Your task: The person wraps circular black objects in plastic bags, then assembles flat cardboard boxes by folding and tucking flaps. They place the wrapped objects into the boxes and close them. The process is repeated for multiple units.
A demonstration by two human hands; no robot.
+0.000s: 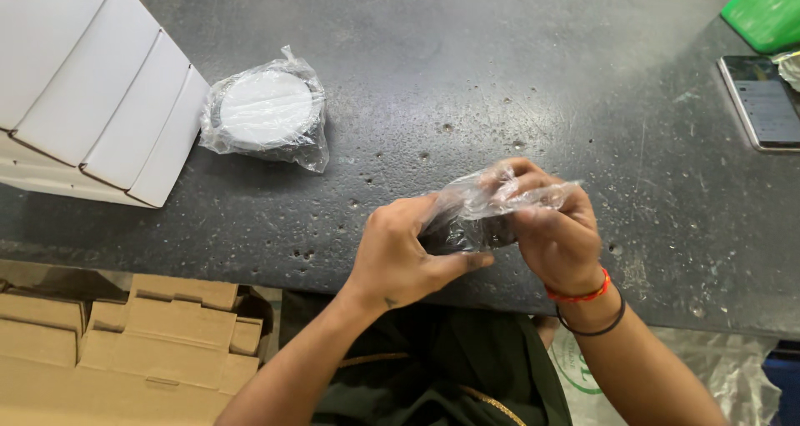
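Observation:
My left hand (402, 251) and my right hand (557, 230) both grip a clear plastic bag (492, 199) with a dark round item inside, held just above the near edge of the dark grey table (467, 76). The bag's loose top bunches up between my right fingers. A red thread and a black band circle my right wrist. Farther left on the table lies a second clear bag holding a round white-topped item (265, 109), untouched.
White flat cartons (92, 84) are stacked at the table's far left. Brown cardboard boxes (125, 343) sit below the near edge at left. A phone (762, 101) and a green object (767, 9) lie at the right. Plastic wrap (733, 376) hangs below right.

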